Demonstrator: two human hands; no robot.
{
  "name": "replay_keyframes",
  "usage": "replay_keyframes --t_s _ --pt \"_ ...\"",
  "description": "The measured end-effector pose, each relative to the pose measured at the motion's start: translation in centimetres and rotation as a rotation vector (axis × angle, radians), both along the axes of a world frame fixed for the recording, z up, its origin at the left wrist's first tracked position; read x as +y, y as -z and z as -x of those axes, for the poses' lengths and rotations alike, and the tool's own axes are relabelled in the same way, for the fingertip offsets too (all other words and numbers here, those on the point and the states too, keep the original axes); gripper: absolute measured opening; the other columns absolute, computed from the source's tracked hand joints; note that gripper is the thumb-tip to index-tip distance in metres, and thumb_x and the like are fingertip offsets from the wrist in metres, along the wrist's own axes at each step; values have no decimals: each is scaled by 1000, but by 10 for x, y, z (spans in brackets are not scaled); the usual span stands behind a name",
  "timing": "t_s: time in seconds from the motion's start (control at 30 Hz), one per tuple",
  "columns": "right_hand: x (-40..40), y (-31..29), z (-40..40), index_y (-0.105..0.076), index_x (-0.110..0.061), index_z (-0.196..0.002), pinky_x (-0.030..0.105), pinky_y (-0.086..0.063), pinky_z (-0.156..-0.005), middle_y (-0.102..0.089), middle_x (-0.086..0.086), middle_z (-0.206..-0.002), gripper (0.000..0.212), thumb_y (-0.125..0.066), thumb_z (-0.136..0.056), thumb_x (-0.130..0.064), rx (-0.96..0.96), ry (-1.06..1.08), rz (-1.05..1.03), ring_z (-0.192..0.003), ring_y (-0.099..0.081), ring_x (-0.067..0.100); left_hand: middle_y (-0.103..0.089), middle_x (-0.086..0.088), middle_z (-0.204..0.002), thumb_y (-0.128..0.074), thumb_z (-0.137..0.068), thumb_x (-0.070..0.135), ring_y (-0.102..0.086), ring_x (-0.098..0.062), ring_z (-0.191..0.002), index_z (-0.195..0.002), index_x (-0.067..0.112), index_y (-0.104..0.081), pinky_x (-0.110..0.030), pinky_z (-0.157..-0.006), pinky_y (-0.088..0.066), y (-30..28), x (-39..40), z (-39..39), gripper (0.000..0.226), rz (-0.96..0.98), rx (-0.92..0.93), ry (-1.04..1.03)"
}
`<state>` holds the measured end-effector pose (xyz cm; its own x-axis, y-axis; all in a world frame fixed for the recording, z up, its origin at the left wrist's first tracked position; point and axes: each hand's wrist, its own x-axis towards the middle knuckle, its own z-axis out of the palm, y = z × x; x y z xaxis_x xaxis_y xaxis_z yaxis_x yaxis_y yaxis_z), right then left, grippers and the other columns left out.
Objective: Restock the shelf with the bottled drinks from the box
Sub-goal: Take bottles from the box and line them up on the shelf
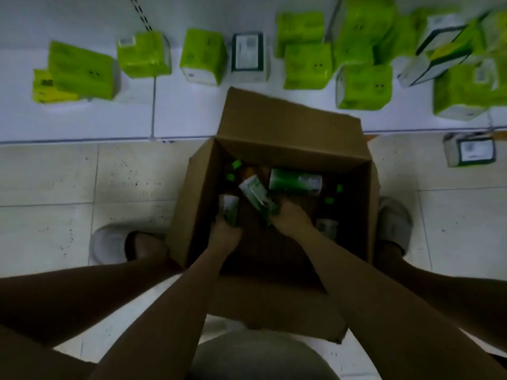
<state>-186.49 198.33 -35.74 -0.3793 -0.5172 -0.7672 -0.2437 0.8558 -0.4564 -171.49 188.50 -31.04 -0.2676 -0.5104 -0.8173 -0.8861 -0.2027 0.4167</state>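
Pale floor tiles [55,187] carry my open brown cardboard box [288,127], just short of the low white shelf [186,111]. Inside the box, my right hand [292,215] grips one green-labelled bottle [256,197], my left hand [226,233] another [230,211]. I'd lift both straight up, clear of the walls.

A shop: white shelf [82,116] of green packets [82,69] (some toppled), tiled floor [55,187].

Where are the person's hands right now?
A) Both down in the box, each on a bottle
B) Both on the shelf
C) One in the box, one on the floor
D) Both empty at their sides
A: the left hand and right hand each grip a bottle inside the box.
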Motion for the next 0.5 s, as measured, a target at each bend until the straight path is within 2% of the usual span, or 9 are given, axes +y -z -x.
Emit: replay_keyframes --t_s 0.1,0.17,0.23,0.33,0.4,0.5 --pt "-12 4 -6 -22 -16 -148 46 -50 -92 -42 12 -142 79 -60 -86 -46 48 1 -39 -117 -53 36 -33 -15 -148 -53 -95 26 -37 -33 -134 -151 10 -16 -39 -109 -32 24 10 -9 69 71 -82 4" --pt "-19 14 -6 -17 -11 -150 47 -47 -97 -37 16 -147 82 -64 -87 -38 46 -20 -64 -124 -49 38 -33 -15 -149 -53 -95 27 -34 -32 -137 -149 9 -16 -37 -111 -28 31 15 -11 68 144 -121 -9" --pt "-22 18 -3 -23 -8 -148 44 -48 -96 -43 18 -143 74 -63 -90 -31 59 -61 -81 -122 -51 37 -28 -16 -151 -57 -93 27 -29 -32 -140 -149 9 -15 -41 -114 -25 36 19 -12 73 200 -156 -15" --pt "-17 18 1 -36 -4 -141 38 -49 -87 -53 19 -130 65 -67 -88 -26 71 -67 -119 -113 -56 35 -28 -14 -150 -66 -87 26 -30 -32 -139 -147 10 -21 -43 -113 -28 42 21 -7 76 180 -133 -39" --pt "-7 18 -5 -38 -2 -140 38 -50 -85 -54 21 -127 63 -66 -88 -25 15 -104 -215 -111 -56 36 -31 -12 -150 -70 -84 26 -31 -30 -140 -148 12 -20 -44 -114 -31 42 22 0 83 119 -81 -120" --pt "13 27 -19 -47 -4 -133 39 -53 -87 -55 18 -116 44 -57 -94 -22 -139 -148 -384 -96 -56 30 -35 -13 -150 -71 -84 23 -33 -31 -140 -149 11 -19 -43 -113 -33 45 18 9 85 30 -50 -236"
